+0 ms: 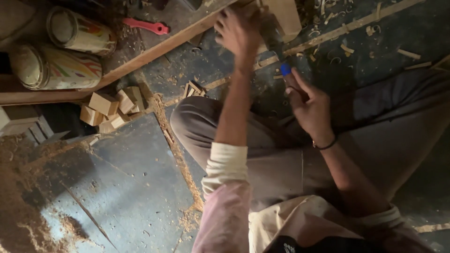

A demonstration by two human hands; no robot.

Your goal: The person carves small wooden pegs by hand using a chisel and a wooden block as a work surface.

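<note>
- The floor is dark, worn and gritty, with sawdust heaped along its left edge and a thin line of it following a seam toward the person's knee.
- Wood shavings and thin offcut strips lie scattered over the upper right of the floor.
- A long wooden plank runs diagonally from the left edge up toward the top centre.
- Behind the plank, 2 painted cylindrical tins lie on their sides, and a pink plastic tool lies near them.
- A pile of small wooden blocks sits just below the plank.
- The person sits on the floor with knees bent, in grey trousers and rolled pale sleeves.
- The left hand is pressed with fingers curled on a pale wooden block at the top edge.
- The right hand, with a dark band at the wrist, is closed around a chisel with a blue handle.
- The chisel's long axis runs on a steep diagonal, its blue end low near the right hand and its dark shaft pointing up and slightly left to the wooden block; its tip is hidden in blur.
</note>
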